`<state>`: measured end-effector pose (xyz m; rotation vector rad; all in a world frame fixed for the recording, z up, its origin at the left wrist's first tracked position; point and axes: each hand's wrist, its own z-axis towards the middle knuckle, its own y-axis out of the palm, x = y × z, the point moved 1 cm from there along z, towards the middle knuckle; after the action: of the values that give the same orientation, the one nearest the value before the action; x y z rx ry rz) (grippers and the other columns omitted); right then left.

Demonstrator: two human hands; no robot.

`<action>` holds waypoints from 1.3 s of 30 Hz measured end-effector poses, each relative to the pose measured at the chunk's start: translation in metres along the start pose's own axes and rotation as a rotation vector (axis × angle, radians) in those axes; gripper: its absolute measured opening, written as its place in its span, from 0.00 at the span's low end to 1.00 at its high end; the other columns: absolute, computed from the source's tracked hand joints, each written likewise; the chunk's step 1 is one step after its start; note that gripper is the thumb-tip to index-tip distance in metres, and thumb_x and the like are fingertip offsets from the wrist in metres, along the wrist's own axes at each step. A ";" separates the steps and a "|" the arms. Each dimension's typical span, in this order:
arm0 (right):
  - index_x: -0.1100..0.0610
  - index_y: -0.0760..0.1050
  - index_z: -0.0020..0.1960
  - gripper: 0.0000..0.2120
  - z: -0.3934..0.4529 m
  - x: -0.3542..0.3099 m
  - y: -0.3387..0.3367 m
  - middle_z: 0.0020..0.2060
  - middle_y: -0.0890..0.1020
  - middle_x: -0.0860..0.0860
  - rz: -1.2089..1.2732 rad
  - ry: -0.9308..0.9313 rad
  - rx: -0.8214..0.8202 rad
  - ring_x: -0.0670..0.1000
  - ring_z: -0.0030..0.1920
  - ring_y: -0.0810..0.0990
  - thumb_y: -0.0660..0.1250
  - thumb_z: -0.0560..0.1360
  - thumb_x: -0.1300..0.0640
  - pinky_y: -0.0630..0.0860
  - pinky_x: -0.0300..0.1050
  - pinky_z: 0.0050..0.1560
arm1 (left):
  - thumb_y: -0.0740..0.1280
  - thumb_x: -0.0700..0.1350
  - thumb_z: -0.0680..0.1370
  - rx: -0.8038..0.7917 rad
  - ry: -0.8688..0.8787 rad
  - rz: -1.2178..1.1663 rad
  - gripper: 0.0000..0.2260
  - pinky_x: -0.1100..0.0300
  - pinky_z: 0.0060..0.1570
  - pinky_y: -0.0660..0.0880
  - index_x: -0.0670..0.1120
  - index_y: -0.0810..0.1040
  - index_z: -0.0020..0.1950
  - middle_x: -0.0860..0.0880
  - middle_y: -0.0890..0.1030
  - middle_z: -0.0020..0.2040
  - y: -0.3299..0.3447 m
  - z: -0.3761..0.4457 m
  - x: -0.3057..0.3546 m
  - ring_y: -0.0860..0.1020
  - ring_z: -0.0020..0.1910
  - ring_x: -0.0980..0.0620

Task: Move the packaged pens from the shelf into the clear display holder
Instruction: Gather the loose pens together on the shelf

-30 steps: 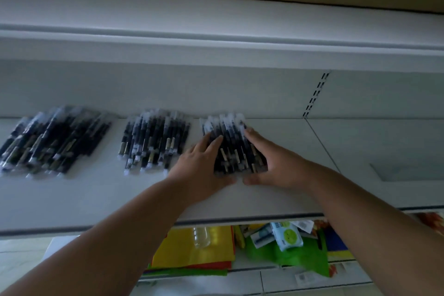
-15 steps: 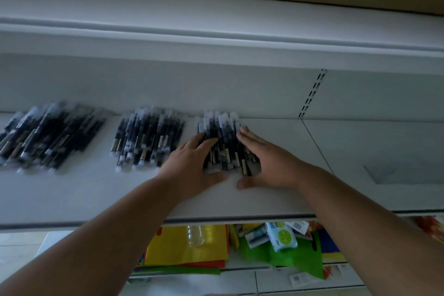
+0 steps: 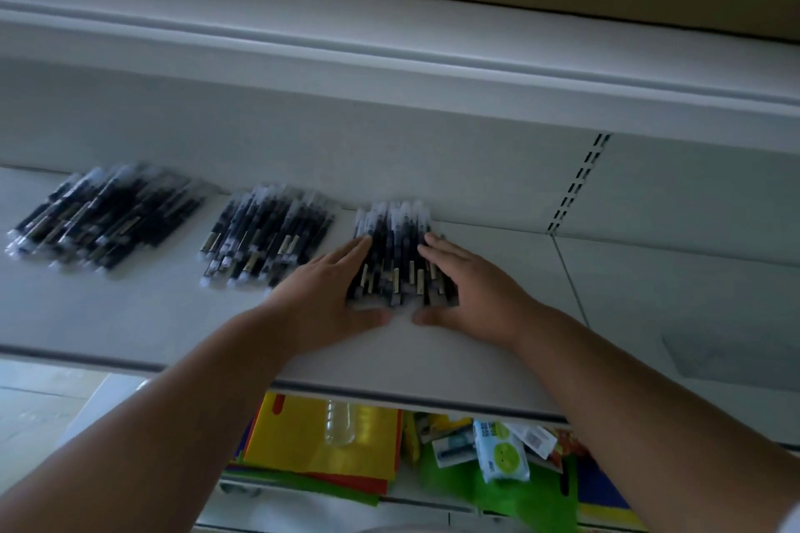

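White shelf (image 3: 130,316): flat left hand (image 3: 322,299) and right hand (image 3: 472,290) flank dark, clear-wrapped pens (image 3: 396,255).

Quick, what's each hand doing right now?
Left hand: open, fingers straight against the pen pile.
Right hand: open, flat against the pile's other side.

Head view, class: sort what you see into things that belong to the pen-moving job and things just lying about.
Part of the job:
- right pile of packaged pens, pressed between the left hand and right hand
- middle pile
- left pile
- shelf

Just lying about, on the lower shelf:
- yellow folder
- clear bottle
- green bag
- wipes pack
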<state>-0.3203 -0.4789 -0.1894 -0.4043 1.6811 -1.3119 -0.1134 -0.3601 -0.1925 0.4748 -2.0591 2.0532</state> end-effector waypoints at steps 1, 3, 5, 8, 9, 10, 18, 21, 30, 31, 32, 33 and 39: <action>0.48 0.55 0.79 0.48 0.001 0.000 0.002 0.78 0.52 0.41 0.017 -0.003 0.038 0.41 0.77 0.51 0.72 0.67 0.34 0.52 0.42 0.76 | 0.61 0.74 0.70 0.003 -0.005 0.011 0.49 0.55 0.74 0.58 0.53 0.42 0.81 0.56 0.49 0.81 0.001 0.000 0.001 0.56 0.78 0.52; 0.49 0.58 0.78 0.46 0.002 0.001 0.005 0.78 0.54 0.43 0.034 -0.020 0.082 0.42 0.77 0.53 0.73 0.68 0.36 0.51 0.38 0.74 | 0.62 0.73 0.71 0.044 -0.020 0.038 0.48 0.56 0.72 0.59 0.52 0.44 0.81 0.56 0.50 0.81 0.002 -0.001 0.004 0.57 0.78 0.51; 0.50 0.59 0.78 0.45 0.001 0.002 0.004 0.78 0.55 0.43 0.042 -0.022 0.072 0.41 0.77 0.53 0.72 0.69 0.36 0.49 0.34 0.72 | 0.62 0.70 0.74 0.101 -0.038 0.068 0.44 0.55 0.71 0.62 0.52 0.46 0.81 0.55 0.52 0.81 0.003 0.001 0.008 0.60 0.77 0.50; 0.50 0.59 0.78 0.39 0.000 0.000 0.002 0.78 0.55 0.42 0.110 0.024 0.067 0.40 0.76 0.53 0.68 0.73 0.37 0.51 0.36 0.73 | 0.62 0.67 0.76 0.124 -0.066 0.074 0.41 0.54 0.71 0.63 0.52 0.47 0.81 0.55 0.54 0.81 0.003 0.003 0.011 0.60 0.77 0.49; 0.50 0.60 0.78 0.36 0.000 -0.002 0.002 0.78 0.56 0.43 0.138 0.046 0.089 0.40 0.76 0.54 0.66 0.75 0.39 0.52 0.38 0.74 | 0.62 0.67 0.76 0.120 -0.066 0.071 0.41 0.54 0.72 0.62 0.52 0.47 0.81 0.55 0.54 0.81 0.002 0.003 0.011 0.60 0.77 0.49; 0.51 0.60 0.78 0.34 0.001 -0.004 0.003 0.78 0.57 0.44 0.163 0.066 0.118 0.41 0.76 0.54 0.65 0.77 0.40 0.54 0.41 0.76 | 0.62 0.67 0.75 0.117 -0.064 0.065 0.41 0.54 0.72 0.61 0.52 0.48 0.81 0.55 0.54 0.81 0.002 0.002 0.011 0.59 0.77 0.49; 0.58 0.53 0.79 0.39 0.040 -0.032 0.021 0.79 0.52 0.53 0.099 0.260 0.165 0.52 0.79 0.46 0.57 0.78 0.36 0.51 0.51 0.77 | 0.61 0.63 0.78 0.243 -0.036 0.037 0.34 0.57 0.73 0.58 0.51 0.56 0.80 0.53 0.61 0.79 -0.009 -0.019 0.004 0.60 0.77 0.51; 0.60 0.51 0.78 0.40 0.051 -0.043 0.030 0.78 0.55 0.57 0.032 0.287 0.191 0.56 0.78 0.53 0.58 0.77 0.36 0.57 0.55 0.75 | 0.61 0.61 0.79 0.261 -0.003 0.066 0.31 0.58 0.73 0.56 0.52 0.58 0.79 0.54 0.62 0.78 -0.020 -0.023 -0.006 0.60 0.76 0.52; 0.57 0.43 0.80 0.41 0.061 -0.074 0.028 0.80 0.45 0.53 -0.102 0.368 0.162 0.50 0.79 0.43 0.54 0.79 0.34 0.47 0.48 0.78 | 0.59 0.61 0.80 0.213 0.004 0.044 0.30 0.56 0.74 0.54 0.50 0.60 0.79 0.52 0.62 0.78 -0.052 -0.018 -0.069 0.58 0.77 0.50; 0.56 0.43 0.80 0.41 0.061 -0.075 0.027 0.80 0.44 0.52 -0.108 0.401 0.166 0.50 0.79 0.42 0.53 0.78 0.34 0.46 0.47 0.78 | 0.59 0.61 0.80 0.196 -0.005 0.043 0.30 0.55 0.74 0.54 0.50 0.59 0.79 0.51 0.61 0.78 -0.055 -0.019 -0.076 0.58 0.77 0.49; 0.55 0.43 0.80 0.41 0.062 -0.077 0.028 0.80 0.44 0.52 -0.107 0.438 0.171 0.50 0.79 0.42 0.52 0.78 0.33 0.45 0.48 0.78 | 0.59 0.61 0.80 0.181 -0.010 0.041 0.31 0.55 0.75 0.54 0.50 0.58 0.79 0.51 0.60 0.79 -0.058 -0.019 -0.085 0.57 0.77 0.49; 0.55 0.43 0.80 0.41 0.062 -0.078 0.028 0.80 0.43 0.51 -0.105 0.469 0.169 0.50 0.79 0.42 0.52 0.78 0.32 0.46 0.49 0.78 | 0.58 0.62 0.80 0.172 -0.020 0.039 0.31 0.54 0.75 0.54 0.50 0.58 0.80 0.51 0.59 0.79 -0.060 -0.018 -0.092 0.56 0.78 0.49; 0.54 0.41 0.80 0.42 0.065 -0.085 0.041 0.80 0.42 0.52 -0.104 0.545 0.117 0.51 0.79 0.42 0.52 0.77 0.31 0.47 0.52 0.78 | 0.54 0.64 0.80 0.048 -0.126 0.026 0.34 0.51 0.76 0.51 0.50 0.51 0.81 0.48 0.48 0.82 -0.060 -0.010 -0.124 0.48 0.80 0.47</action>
<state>-0.2126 -0.4397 -0.1861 -0.0619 2.0296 -1.6946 0.0228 -0.3385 -0.1809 0.6037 -2.0988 2.1436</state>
